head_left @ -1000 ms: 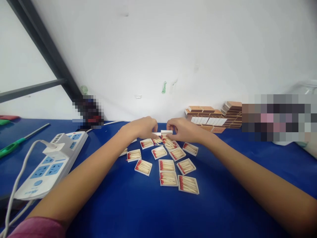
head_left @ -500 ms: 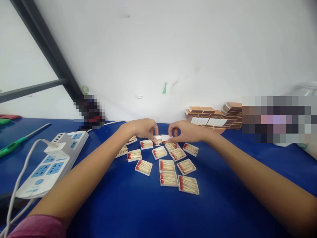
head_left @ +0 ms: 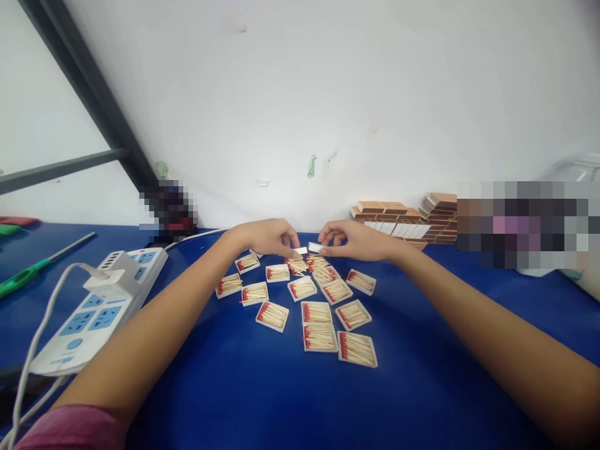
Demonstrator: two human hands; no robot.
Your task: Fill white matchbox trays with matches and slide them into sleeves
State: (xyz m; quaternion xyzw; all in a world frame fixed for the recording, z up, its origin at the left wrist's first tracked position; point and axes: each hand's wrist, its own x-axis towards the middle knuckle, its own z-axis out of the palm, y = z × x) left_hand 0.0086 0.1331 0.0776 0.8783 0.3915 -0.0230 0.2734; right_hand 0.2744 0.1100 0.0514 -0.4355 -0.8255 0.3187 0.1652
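My left hand [head_left: 276,239] pinches a small white matchbox tray [head_left: 300,251] by its edge. A second white matchbox tray [head_left: 315,247] is gripped between the thumb and fingers of my right hand [head_left: 344,239]. Both trays are tilted just above loose red-headed matches [head_left: 307,265] heaped on the blue table. Several trays filled with matches lie nearer to me, among them one in the middle [head_left: 302,289], one at the front right [head_left: 357,349] and one at the left [head_left: 272,316].
Brown matchboxes [head_left: 412,228] are stacked against the wall at the back right. On the left lie a white power strip [head_left: 89,319] with a plugged-in cable and a green-handled tool [head_left: 28,278]. The blue table [head_left: 244,400] runs back to a white wall.
Both hands have lifted slightly, and the two trays have come up off the table. More loose matches now show spread beneath them.
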